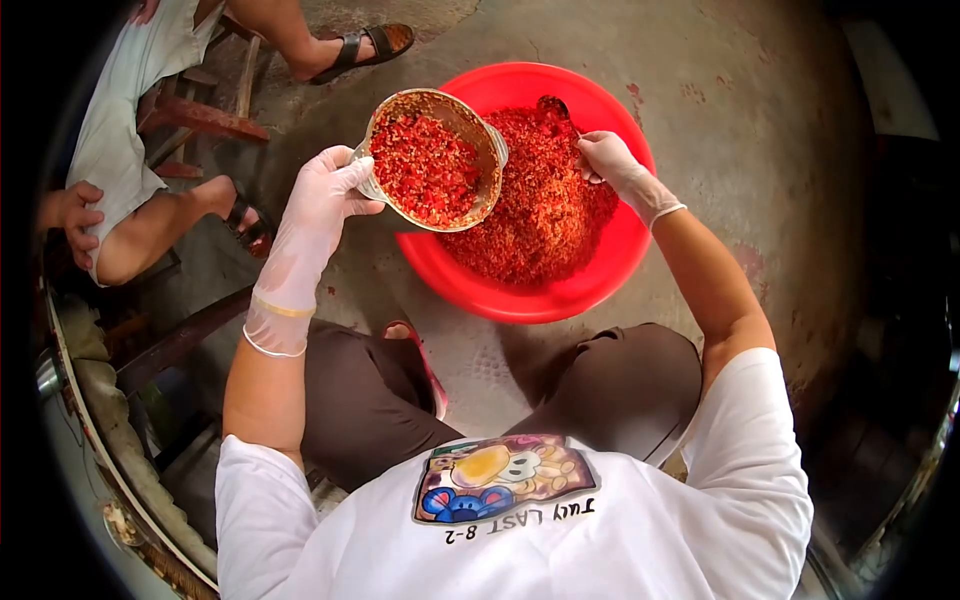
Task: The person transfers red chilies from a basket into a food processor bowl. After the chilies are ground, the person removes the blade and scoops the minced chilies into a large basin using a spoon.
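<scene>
In a thin clear glove, my left hand (345,182) grips the near-left handle of a metal pot (497,150). Chopped red chili mix (425,170) partly fills this pot, which is held tilted over the left edge of a large red basin (630,255). A big heap of chopped red chili (540,220) lies in the basin. My right hand (610,160), also gloved, is closed round the handle of a spoon (552,106), whose bowl rests at the far side of the heap.
Another person sits at the upper left, with a hand (80,215) on one knee and sandalled feet (365,50) on the floor. Beside them is a wooden stool (205,115). My knees (640,380) are below the basin.
</scene>
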`<act>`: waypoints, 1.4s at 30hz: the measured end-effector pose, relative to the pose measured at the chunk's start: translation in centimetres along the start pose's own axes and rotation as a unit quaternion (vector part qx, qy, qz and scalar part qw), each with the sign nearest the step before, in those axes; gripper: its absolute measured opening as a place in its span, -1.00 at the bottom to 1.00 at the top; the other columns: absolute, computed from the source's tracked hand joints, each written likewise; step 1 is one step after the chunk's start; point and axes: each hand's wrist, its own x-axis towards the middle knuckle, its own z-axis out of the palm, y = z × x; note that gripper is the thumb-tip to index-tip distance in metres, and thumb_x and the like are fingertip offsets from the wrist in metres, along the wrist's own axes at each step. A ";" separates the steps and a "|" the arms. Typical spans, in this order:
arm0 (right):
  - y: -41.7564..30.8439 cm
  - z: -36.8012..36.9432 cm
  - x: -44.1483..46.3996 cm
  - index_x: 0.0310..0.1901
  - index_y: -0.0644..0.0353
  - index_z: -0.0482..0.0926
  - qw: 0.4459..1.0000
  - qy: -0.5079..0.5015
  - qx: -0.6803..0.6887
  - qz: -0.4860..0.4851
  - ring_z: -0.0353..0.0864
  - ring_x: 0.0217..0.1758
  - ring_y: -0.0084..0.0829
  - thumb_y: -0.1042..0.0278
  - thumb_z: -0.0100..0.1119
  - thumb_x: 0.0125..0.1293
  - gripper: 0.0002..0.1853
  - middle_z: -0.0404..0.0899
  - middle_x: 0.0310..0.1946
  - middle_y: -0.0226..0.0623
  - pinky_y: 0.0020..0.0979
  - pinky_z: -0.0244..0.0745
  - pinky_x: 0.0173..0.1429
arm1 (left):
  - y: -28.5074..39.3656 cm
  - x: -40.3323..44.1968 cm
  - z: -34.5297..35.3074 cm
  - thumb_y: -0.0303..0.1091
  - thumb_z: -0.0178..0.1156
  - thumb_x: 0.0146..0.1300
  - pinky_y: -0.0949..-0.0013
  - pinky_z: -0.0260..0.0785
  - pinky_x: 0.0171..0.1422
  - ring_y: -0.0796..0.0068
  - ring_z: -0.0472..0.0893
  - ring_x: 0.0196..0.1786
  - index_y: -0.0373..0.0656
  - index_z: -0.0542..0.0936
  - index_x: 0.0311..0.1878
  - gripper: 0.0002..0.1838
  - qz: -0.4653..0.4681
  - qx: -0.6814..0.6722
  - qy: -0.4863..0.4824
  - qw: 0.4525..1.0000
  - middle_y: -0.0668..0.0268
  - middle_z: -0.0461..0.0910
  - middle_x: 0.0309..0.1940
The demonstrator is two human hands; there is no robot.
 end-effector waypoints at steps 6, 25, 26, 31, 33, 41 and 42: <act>2.6 0.5 0.5 -0.01 0.19 0.49 0.945 0.131 -0.257 -0.154 0.57 -0.20 -0.13 0.26 -0.02 0.23 -0.67 0.58 -0.25 -0.08 -0.28 0.46 -0.07 | 0.0 0.1 0.1 -0.42 0.05 0.25 0.57 0.49 -0.40 0.60 0.57 -0.39 -0.16 0.45 -0.28 -0.95 -0.001 0.006 0.001 1.000 0.33 0.57 -0.37; -6.6 5.0 -10.6 -0.02 0.16 0.51 0.915 -0.046 -0.130 -0.379 0.59 -0.41 -0.33 0.41 0.06 0.22 -0.72 0.54 -0.48 -0.09 -0.39 0.46 -0.28 | 0.3 -0.2 -0.7 -0.41 0.07 0.23 0.58 0.43 -0.42 0.66 0.54 -0.41 -0.19 0.50 -0.25 -0.91 0.004 0.022 -0.047 0.999 0.37 0.57 -0.37; -7.1 5.7 -10.8 -0.01 0.12 0.50 0.895 -0.043 -0.196 -0.397 0.58 -0.39 -0.13 0.36 0.03 0.22 -0.71 0.54 -0.43 -0.03 -0.25 0.46 -0.28 | 0.3 -0.2 -0.5 -0.41 0.07 0.23 0.58 0.43 -0.42 0.66 0.54 -0.41 -0.19 0.50 -0.25 -0.91 0.003 0.027 -0.046 0.999 0.37 0.57 -0.38; -8.2 9.5 -9.8 0.10 0.10 0.39 0.843 -0.019 -0.344 -0.414 0.52 -0.52 -0.12 0.42 -0.04 0.21 -0.62 0.49 -0.59 -0.14 -0.17 0.41 -0.42 | 0.6 -0.9 0.4 -0.42 0.08 0.23 0.59 0.43 -0.44 0.66 0.54 -0.40 -0.18 0.51 -0.26 -0.93 0.020 0.063 -0.041 0.997 0.38 0.57 -0.39; -7.2 10.1 -9.4 0.05 0.17 0.40 0.809 -0.030 -0.384 -0.445 0.53 -0.53 -0.15 0.45 -0.03 0.17 -0.64 0.49 -0.61 -0.14 -0.17 0.41 -0.44 | 0.7 -1.0 0.3 -0.42 0.08 0.23 0.59 0.43 -0.44 0.66 0.54 -0.40 -0.18 0.51 -0.26 -0.93 0.028 0.066 -0.030 0.997 0.39 0.57 -0.39; -7.7 5.9 -14.1 0.01 0.16 0.44 0.802 -0.050 -0.470 -0.365 0.58 -0.49 -0.14 0.43 -0.08 0.19 -0.68 0.52 -0.59 -0.16 -0.16 0.46 -0.45 | 0.2 -1.3 -0.7 -0.43 0.08 0.23 0.60 0.45 -0.43 0.68 0.54 -0.40 -0.17 0.51 -0.28 -0.94 0.027 0.081 -0.032 0.996 0.39 0.57 -0.39; -7.6 5.6 -14.2 -0.01 0.17 0.45 0.816 -0.049 -0.441 -0.371 0.57 -0.50 -0.13 0.41 -0.08 0.20 -0.69 0.52 -0.59 -0.15 -0.16 0.45 -0.45 | 0.1 -1.3 -0.5 -0.43 0.08 0.24 0.60 0.45 -0.43 0.68 0.54 -0.40 -0.17 0.51 -0.28 -0.94 0.029 0.088 -0.031 0.995 0.39 0.57 -0.39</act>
